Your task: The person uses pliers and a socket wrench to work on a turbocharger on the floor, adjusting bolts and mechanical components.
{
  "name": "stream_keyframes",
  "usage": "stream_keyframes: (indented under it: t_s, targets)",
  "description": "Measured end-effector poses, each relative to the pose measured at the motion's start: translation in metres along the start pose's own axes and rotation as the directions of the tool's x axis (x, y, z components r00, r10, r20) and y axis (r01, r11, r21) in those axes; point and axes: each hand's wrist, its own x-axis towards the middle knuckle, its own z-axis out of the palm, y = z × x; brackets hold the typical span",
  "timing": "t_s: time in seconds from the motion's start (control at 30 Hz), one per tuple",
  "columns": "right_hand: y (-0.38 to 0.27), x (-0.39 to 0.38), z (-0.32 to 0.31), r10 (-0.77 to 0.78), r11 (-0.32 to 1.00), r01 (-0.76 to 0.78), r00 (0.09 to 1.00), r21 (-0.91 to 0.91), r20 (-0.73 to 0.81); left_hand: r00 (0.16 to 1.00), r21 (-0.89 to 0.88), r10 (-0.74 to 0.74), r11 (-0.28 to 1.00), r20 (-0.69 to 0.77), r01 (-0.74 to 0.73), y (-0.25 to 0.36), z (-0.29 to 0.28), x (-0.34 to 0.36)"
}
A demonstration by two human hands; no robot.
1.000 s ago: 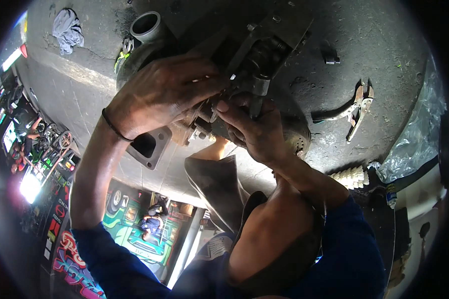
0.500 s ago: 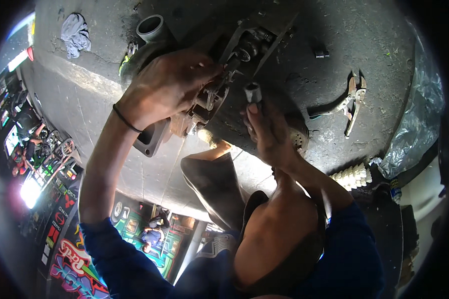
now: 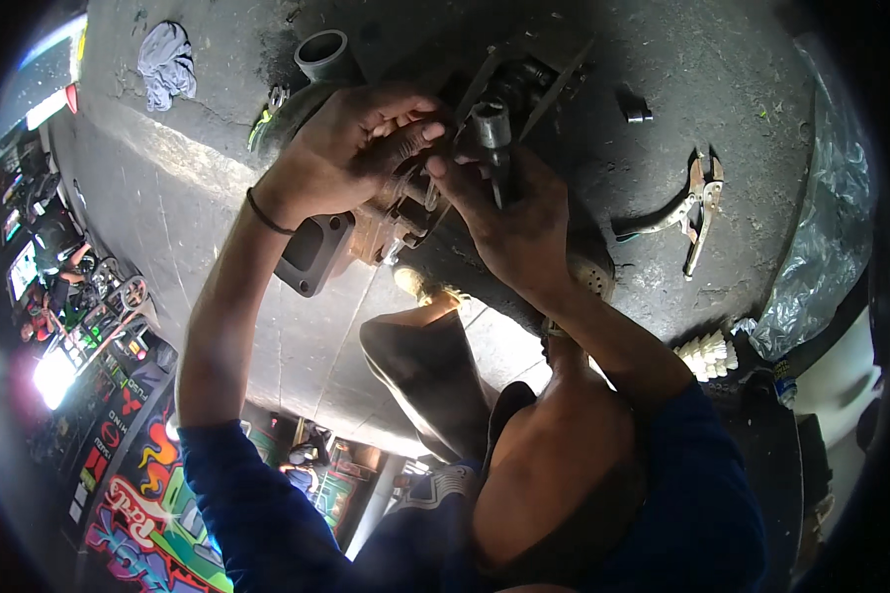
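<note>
My right hand (image 3: 524, 222) is wrapped around a socket wrench (image 3: 491, 127), its hollow metal end pointing up and away from me. Beside it, my left hand (image 3: 341, 148) is loosely bent, thumb and forefinger apart, with nothing visible between them; some fingers are hidden. Both hands are over a greasy metal assembly (image 3: 400, 222) with a rusty body, which they partly cover. A dark flange (image 3: 314, 255) with an opening sticks out below my left wrist. Behind that hand, a grey pipe mouth (image 3: 323, 55) rises from the assembly's rounded housing.
Locking pliers (image 3: 700, 208) and a small socket (image 3: 640, 115) lie on the dark floor to the right. Clear plastic sheeting (image 3: 826, 208) is at the far right. A grey cloth (image 3: 166, 64) lies at far left. Dark metal parts (image 3: 519, 84) sit beyond my hands.
My right hand has moved up and left with the socket wrench, close to my left hand. My left hand has drawn back from the assembly, and its fingers have loosened.
</note>
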Motion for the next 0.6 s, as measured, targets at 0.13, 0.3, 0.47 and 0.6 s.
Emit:
stream_keyframes:
  t_s: [0.13, 0.3, 0.47, 0.6]
  targets:
    - [0.006, 0.006, 0.002, -0.145, 0.988, 0.142, 0.988, -0.062, -0.047, 0.968, 0.474, 0.213, 0.844, 0.131, -0.25, -0.017, -0.003, 0.004]
    - [0.0, 0.008, 0.0, -0.188, 0.981, 0.186, 0.982, -0.057, -0.031, 0.888, 0.743, 0.263, 0.486, 0.378, -0.46, -0.007, -0.02, 0.02]
    - [-0.001, 0.009, -0.003, -0.084, 0.986, 0.083, 0.996, -0.142, 0.002, 0.914, 0.665, 0.236, 0.629, 0.33, -0.403, -0.016, -0.019, 0.017]
    - [-0.001, 0.012, -0.003, -0.127, 0.99, 0.126, 0.992, -0.057, -0.006, 0.982, 0.337, 0.045, 0.936, 0.181, -0.105, -0.019, -0.017, 0.014]
